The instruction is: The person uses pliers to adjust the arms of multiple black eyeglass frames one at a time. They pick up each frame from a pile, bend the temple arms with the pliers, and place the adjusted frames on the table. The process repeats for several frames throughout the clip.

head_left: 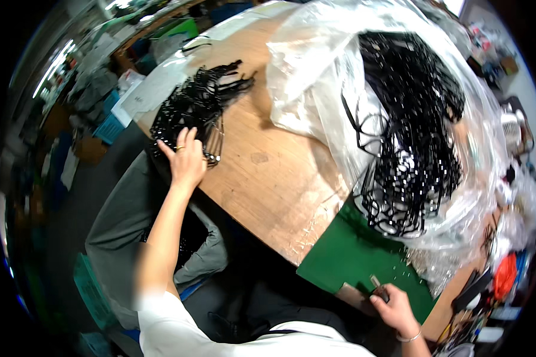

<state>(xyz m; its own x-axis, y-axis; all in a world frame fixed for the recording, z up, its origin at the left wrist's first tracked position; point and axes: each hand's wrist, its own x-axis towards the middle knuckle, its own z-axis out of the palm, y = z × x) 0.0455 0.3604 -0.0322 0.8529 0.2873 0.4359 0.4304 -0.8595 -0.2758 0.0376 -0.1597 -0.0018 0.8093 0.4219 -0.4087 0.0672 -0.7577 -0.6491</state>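
Note:
My left hand (186, 156) rests on a loose pile of black spectacle frames (193, 104) at the left of the wooden table (262, 196), its thumb and fingers apart. At the lower right my right hand (393, 306) is closed around a small tool (377, 286) with a metal tip, over the green mat (345, 250). A large heap of black frames (408, 101) lies in a crumpled clear plastic bag (304, 65) on the right of the table.
A grey fabric sack (116, 226) hangs below the table's left edge, near a teal crate (92, 291). Blue baskets (106, 128) and piled materials stand at the left. Tools, a red bag (505, 275) and plastic bags crowd the right side.

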